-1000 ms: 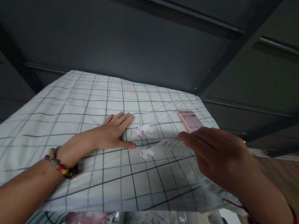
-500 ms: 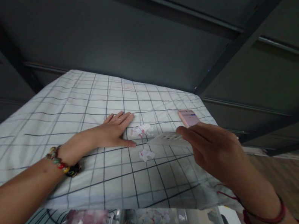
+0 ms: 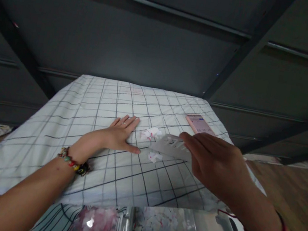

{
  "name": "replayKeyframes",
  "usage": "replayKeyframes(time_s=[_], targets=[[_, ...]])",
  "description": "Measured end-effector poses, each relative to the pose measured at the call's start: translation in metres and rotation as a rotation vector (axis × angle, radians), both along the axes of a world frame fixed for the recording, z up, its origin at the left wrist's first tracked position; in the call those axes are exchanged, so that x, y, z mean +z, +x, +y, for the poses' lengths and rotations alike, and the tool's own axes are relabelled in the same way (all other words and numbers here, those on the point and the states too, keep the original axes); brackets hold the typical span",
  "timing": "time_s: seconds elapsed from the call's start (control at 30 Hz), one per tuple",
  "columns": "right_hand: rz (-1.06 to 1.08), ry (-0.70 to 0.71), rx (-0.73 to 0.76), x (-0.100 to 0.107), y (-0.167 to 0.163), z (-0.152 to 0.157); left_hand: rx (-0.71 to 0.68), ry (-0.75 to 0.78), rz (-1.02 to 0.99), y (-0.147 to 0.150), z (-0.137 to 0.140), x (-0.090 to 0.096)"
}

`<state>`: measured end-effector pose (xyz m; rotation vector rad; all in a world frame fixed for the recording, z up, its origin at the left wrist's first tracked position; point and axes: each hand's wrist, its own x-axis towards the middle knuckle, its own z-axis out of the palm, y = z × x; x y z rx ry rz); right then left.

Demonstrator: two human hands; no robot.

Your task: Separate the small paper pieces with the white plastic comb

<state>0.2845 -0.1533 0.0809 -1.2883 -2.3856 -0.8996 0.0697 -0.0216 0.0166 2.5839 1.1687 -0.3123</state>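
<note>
My left hand [image 3: 118, 133] lies flat on the white checked cloth [image 3: 120, 173] with its fingers spread and nothing in them. My right hand [image 3: 214, 161] pinches a thin translucent white sheet with slot-like marks [image 3: 170, 146], tilted over the cloth. What the sheet is exactly, I cannot make out. Its far edge is close to two small clusters of white paper-like scraps with pink-red marks: one upper cluster [image 3: 151, 133] and one lower cluster [image 3: 154, 156]. The tip of my left thumb points toward these scraps without touching them.
A pink-edged phone [image 3: 199, 124], screen lit, lies beyond my right hand. At the near edge are a clear bag of pink pieces [image 3: 95, 226] and a clear container of pale scraps [image 3: 158, 230]. A dark panelled wall [image 3: 131, 40] stands behind the cloth.
The sheet in my right hand has tilted to show more of its face, its edge now nearer the scraps. My left hand stays flat. The view has shifted slightly.
</note>
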Motion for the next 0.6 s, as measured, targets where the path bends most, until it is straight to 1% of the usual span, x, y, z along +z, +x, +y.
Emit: replayKeyframes(time_s=[0.17,0.27,0.43,0.6], targets=[[-0.036,0.051,-0.066,0.008,0.005,-0.005,-0.018,-0.038,0.026,-0.022,-0.004,0.001],[-0.082,0.049,-0.044,0.006,0.005,-0.004,-0.008,-0.03,0.023,-0.041,-0.008,-0.001],[-0.069,0.018,0.005,0.001,-0.018,0.003,0.005,0.013,-0.011,-0.067,-0.013,-0.003],[-0.064,0.006,0.091,0.005,-0.043,0.003,0.047,0.002,-0.017,-0.084,-0.024,-0.001]])
